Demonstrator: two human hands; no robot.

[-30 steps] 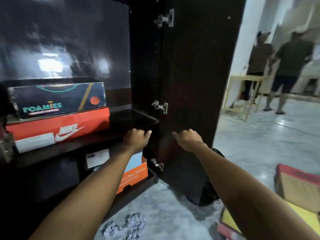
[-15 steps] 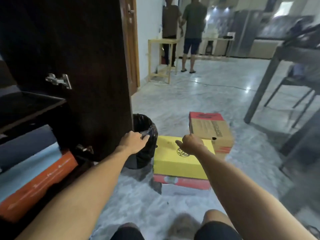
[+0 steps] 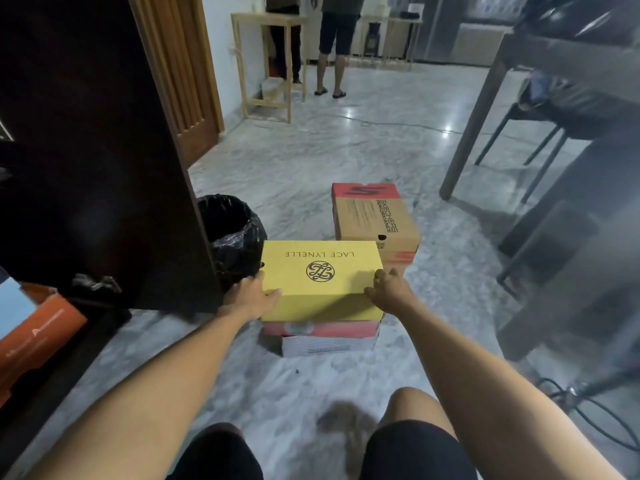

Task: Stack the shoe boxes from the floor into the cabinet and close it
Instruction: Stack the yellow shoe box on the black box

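Note:
A yellow shoe box [image 3: 320,278] lies on top of a red-and-white box [image 3: 322,336] on the marble floor in front of me. My left hand [image 3: 251,296] grips its left side with the thumb over the lid. My right hand [image 3: 389,289] clasps its right edge. Behind it stands a brown-and-red shoe box [image 3: 374,220] on another box. The dark cabinet door [image 3: 104,150] stands open at the left, with an orange box [image 3: 38,334] inside the cabinet at the lower left.
A bin with a black liner [image 3: 232,233] sits between the door and the yellow box. A dark table and chairs [image 3: 540,133] are at the right, cables [image 3: 588,410] on the floor beside them. Two people [image 3: 332,43] stand by a wooden stand far back.
My view swung from the cabinet shelves to the floor. Both hands reached down and closed on the sides of the yellow box.

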